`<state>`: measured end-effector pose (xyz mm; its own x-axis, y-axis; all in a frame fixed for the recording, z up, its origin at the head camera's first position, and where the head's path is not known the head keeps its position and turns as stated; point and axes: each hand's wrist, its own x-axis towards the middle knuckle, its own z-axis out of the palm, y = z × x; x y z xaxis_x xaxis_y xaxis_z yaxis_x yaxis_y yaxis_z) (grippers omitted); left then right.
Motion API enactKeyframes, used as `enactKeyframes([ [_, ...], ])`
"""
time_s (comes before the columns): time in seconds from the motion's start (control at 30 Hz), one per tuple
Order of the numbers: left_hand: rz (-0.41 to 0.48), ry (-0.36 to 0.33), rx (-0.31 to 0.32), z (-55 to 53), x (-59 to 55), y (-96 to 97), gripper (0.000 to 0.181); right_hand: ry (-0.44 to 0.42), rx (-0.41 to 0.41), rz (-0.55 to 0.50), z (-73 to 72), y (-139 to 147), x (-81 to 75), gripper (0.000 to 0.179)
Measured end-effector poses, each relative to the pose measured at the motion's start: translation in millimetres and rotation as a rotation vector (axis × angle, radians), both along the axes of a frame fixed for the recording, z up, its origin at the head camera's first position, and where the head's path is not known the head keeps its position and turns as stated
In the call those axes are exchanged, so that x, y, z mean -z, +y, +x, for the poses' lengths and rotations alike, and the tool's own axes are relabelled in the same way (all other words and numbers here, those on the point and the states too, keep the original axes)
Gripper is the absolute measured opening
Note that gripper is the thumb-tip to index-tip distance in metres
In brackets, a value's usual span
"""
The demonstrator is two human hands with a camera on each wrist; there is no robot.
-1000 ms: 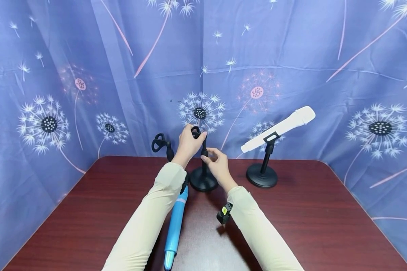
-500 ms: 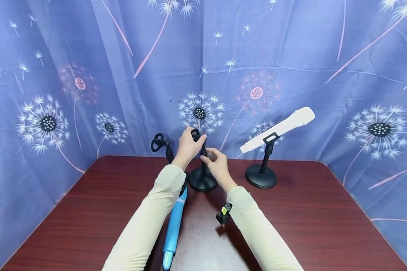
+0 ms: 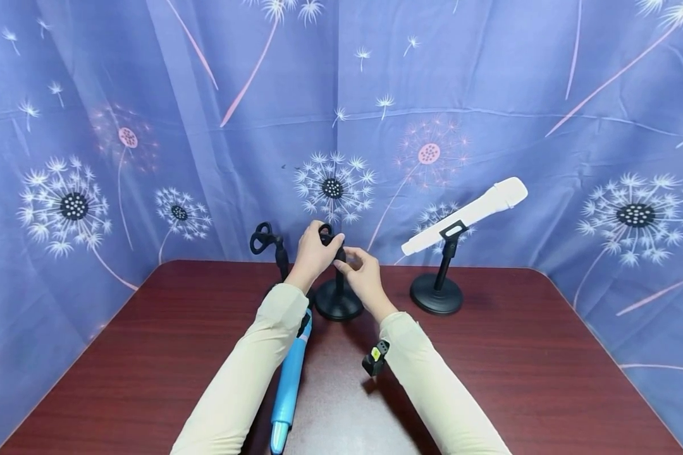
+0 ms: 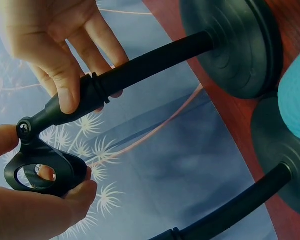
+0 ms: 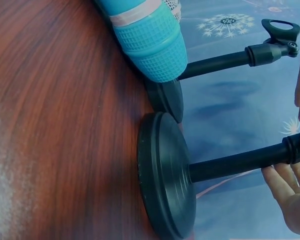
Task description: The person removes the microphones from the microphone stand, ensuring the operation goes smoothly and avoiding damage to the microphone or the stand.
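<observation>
A black desk microphone stand (image 3: 338,304) stands upright at the middle back, between both hands. My left hand (image 3: 314,254) pinches its oval clip (image 4: 50,172) between thumb and fingers at the top. Just below, my right hand (image 3: 365,278) grips the collar (image 4: 90,95) on the stem, thumb on one side and fingers on the other. The round base (image 5: 165,175) rests on the table. A blue microphone (image 3: 289,385) lies beside my left sleeve, its ribbed head near the bases in the right wrist view.
A second black stand (image 3: 281,256) with a bare clip is at the left, partly behind my left arm. On the right, another stand (image 3: 437,292) bears a white microphone (image 3: 467,215), tilted upward. Some white mesh (image 5: 176,9) shows behind the blue microphone. A patterned curtain (image 3: 233,158) hangs behind the table.
My left hand and the clip have come down a little toward the base, so the middle stand looks shorter. My right hand keeps its hold on the collar. The head view has shifted slightly.
</observation>
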<state>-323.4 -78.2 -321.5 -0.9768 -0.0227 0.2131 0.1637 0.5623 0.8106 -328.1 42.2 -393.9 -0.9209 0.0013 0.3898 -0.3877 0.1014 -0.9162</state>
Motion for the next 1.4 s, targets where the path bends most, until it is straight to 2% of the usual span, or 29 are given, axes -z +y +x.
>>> enactKeyframes([
  [0.17, 0.014, -0.009, 0.008, 1.1, -1.1, -0.5, 0.047, -0.023, -0.02, 0.048, 2.6, 2.7, -1.4, 0.034],
  [0.37, -0.001, -0.019, 0.006, 0.7, -2.1, -1.9, 0.046, -0.052, -0.087, 0.145, 11.2, 12.1, -5.3, 0.044],
  [0.53, 0.0, -0.012, 0.015, 0.4, -3.2, -2.3, 0.043, 0.006, -0.126, 0.183, 16.5, 26.1, -5.0, 0.039],
  [0.73, 0.004, -0.014, -0.001, 1.7, -3.8, -2.5, 0.042, 0.05, -0.153, 0.239, 30.0, 46.1, -5.4, 0.032],
  [0.9, -0.002, -0.008, -0.016, 0.6, -4.3, -0.4, 0.043, 0.102, -0.154, 0.239, 47.2, 60.2, -21.7, 0.029],
  [1.0, -0.005, -0.011, -0.019, 0.1, -4.1, 1.0, 0.041, 0.098, -0.154, 0.234, 55.7, 68.9, -31.4, 0.029],
  [1.13, -0.027, 0.0, -0.029, -0.2, -4.0, 3.5, 0.042, 0.094, -0.13, 0.25, 49.5, 85.6, -24.0, 0.03],
  [1.27, -0.09, 0.05, -0.031, -1.7, -4.3, 6.8, 0.045, 0.122, -0.096, 0.239, 39.8, 105.2, -12.7, 0.03],
  [1.4, -0.151, 0.096, -0.018, -2.4, -4.1, 7.5, 0.044, 0.139, -0.067, 0.195, 41.0, 122.2, -15.3, 0.028],
])
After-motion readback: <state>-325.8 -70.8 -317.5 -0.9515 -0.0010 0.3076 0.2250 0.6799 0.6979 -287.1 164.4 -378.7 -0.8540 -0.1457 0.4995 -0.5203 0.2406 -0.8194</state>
